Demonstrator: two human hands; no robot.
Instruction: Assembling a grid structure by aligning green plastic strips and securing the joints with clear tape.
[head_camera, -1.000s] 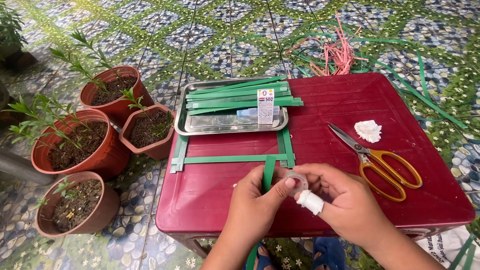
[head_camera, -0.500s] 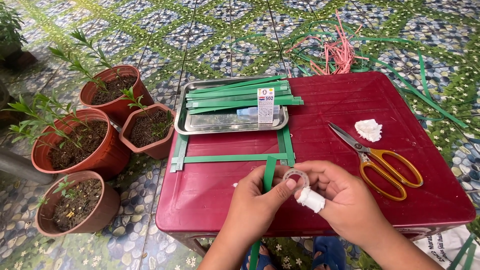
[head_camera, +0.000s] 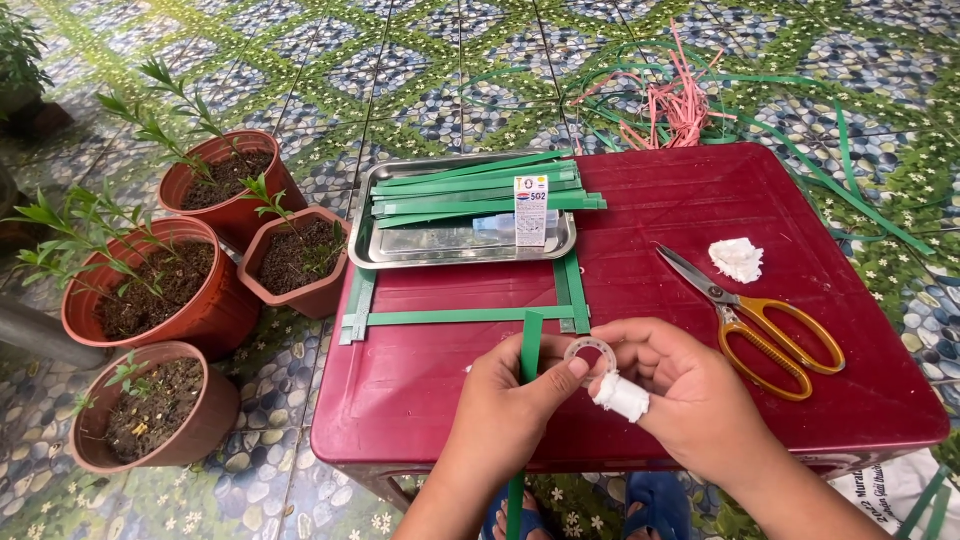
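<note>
Patterned green-and-blue floor tiles surround a low dark-red surface (head_camera: 700, 230), with four terracotta pots (head_camera: 150, 290) of small plants standing on the floor off its left edge and a tangle of pink and green strips (head_camera: 680, 100) lying beyond its far edge. On the surface, a metal tray (head_camera: 365, 225) holds a bundle of long green strips (head_camera: 470, 190) with a small glue package (head_camera: 530, 210) propped on them; just in front of the tray, four green strips form a flat rectangular frame (head_camera: 460, 316). Yellow-handled scissors (head_camera: 760, 320) lie to the right with their blades pointing toward the tray, and a crumpled white wad (head_camera: 737, 258) sits just beyond them. At the near edge, the left hand (head_camera: 510, 410) pinches one green strip (head_camera: 530, 345) between thumb and fingers; the strip's long axis runs near to far, its upper end touching the frame's near side and its lower end hanging below the surface edge. The right hand (head_camera: 690, 390), one finger wrapped in a white bandage (head_camera: 622, 395), holds a small clear tape roll (head_camera: 590, 352) in closed fingers just to the right of the strip, touching the left thumb. The roll lies between the two hands, so both are equally near it, and the strip is directly beside it on the left.
</note>
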